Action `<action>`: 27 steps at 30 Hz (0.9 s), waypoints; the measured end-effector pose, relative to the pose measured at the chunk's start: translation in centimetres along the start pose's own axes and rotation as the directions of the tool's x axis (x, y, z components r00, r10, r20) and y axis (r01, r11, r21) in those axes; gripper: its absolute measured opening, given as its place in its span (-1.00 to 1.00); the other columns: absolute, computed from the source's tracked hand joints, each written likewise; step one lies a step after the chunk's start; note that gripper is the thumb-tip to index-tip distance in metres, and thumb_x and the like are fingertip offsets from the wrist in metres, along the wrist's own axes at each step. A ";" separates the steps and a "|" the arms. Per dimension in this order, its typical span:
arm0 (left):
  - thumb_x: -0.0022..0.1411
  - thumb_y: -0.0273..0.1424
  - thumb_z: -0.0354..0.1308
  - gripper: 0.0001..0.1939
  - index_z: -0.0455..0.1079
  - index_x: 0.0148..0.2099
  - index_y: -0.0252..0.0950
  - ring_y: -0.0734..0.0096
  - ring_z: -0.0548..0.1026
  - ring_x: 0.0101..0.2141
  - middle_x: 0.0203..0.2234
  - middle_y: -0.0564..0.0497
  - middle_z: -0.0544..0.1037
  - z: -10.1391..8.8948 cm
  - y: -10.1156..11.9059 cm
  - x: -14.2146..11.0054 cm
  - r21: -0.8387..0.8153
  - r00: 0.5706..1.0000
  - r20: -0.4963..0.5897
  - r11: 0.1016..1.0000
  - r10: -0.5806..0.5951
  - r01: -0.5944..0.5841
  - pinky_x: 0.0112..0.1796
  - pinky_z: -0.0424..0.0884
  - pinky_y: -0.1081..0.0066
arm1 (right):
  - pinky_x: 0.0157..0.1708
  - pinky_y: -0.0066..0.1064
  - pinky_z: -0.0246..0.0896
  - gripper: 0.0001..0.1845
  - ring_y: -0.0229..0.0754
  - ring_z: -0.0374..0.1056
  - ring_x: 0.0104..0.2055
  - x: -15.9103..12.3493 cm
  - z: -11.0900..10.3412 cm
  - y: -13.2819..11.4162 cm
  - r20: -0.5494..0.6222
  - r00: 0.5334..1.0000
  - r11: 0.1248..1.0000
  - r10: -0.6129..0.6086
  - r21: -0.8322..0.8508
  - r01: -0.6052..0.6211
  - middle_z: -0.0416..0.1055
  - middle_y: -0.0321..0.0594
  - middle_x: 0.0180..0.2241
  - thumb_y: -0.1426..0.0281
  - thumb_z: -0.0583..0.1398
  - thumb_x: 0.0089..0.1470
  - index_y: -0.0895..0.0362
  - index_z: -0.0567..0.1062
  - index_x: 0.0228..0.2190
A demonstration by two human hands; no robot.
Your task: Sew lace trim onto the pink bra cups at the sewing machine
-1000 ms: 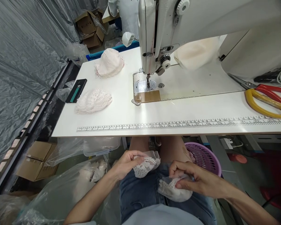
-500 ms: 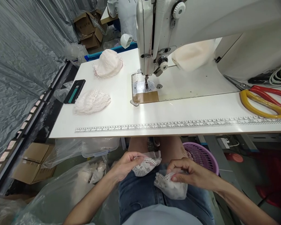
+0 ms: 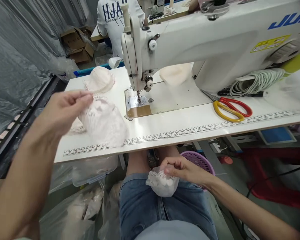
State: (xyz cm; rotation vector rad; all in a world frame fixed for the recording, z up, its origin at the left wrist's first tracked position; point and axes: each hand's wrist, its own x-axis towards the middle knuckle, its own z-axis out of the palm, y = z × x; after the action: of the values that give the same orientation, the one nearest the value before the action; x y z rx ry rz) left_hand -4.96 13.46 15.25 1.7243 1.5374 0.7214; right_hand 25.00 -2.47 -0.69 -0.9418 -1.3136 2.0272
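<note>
My left hand (image 3: 62, 111) is raised over the left part of the white sewing table (image 3: 180, 123), its fingers pinched on a white lace piece (image 3: 102, 121) that hangs blurred above the table. My right hand (image 3: 183, 170) rests on my lap, closed on a second white lace piece (image 3: 162, 182) lying on my denim shorts. A pink lace stack (image 3: 99, 79) sits on the table behind my left hand. The sewing machine (image 3: 202, 43) stands at the middle and right of the table, its needle plate (image 3: 136, 101) just right of the lifted piece.
Red and yellow scissors (image 3: 231, 108) and a coiled white cord (image 3: 257, 81) lie at the right. A purple basket (image 3: 198, 160) stands under the table by my right knee. Plastic bags (image 3: 82, 206) of fabric and cardboard boxes (image 3: 77, 46) are on the left. A person in a white shirt (image 3: 115, 16) sits behind.
My left hand has risen from my lap to above the table's left side, carrying its lace piece. My right hand stays on my lap. The view has tilted up and shifted right.
</note>
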 end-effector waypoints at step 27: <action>-0.26 -0.30 0.45 -0.62 0.43 -0.39 -0.39 0.50 0.36 -0.46 -0.49 0.02 0.49 17.8 -6.5 -14.0 -0.476 0.672 0.700 0.543 -0.242 0.692 -0.38 0.22 0.50 | -0.42 -0.50 0.11 -0.75 -0.28 0.33 -0.41 -1.3 2.0 -0.2 -0.015 0.945 0.707 -0.328 -0.667 0.235 0.46 -0.25 -0.42 0.28 0.06 0.22 0.12 0.47 -0.33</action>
State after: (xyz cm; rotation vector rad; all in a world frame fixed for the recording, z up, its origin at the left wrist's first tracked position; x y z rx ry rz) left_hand 3.31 -2.59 0.07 0.7072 1.0071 0.3587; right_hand 24.26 -4.45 0.41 -1.0559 -2.0134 1.2316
